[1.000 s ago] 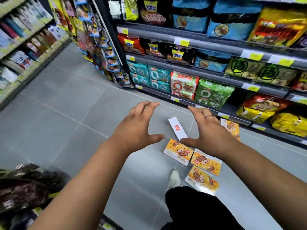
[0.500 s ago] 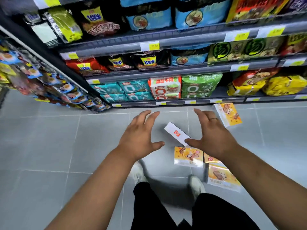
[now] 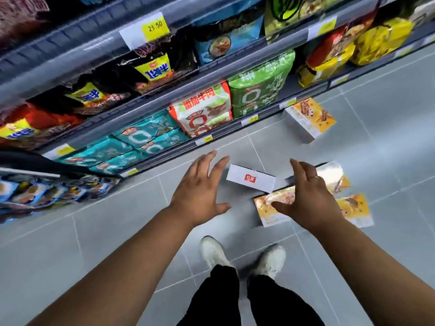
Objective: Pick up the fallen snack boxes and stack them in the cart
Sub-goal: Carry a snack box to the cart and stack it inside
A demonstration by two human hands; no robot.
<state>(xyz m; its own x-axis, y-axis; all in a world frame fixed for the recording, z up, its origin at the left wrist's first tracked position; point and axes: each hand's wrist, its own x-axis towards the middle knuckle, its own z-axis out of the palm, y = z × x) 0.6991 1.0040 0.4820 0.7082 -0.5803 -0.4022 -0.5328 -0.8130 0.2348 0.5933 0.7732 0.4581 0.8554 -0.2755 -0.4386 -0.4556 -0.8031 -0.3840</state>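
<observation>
- The left hand [image 3: 200, 194] and right hand [image 3: 306, 198] are held spread wide over the floor [image 3: 117, 243], nothing gripped.
- Five boxes are seen fallen: a white-sided box [image 3: 250, 178] between the hands, the rest at right.

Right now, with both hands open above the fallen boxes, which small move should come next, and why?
Probably lower both hands onto the white box and close on its ends. It lies between them on the floor, nothing is held yet, and no cart is in view.
</observation>
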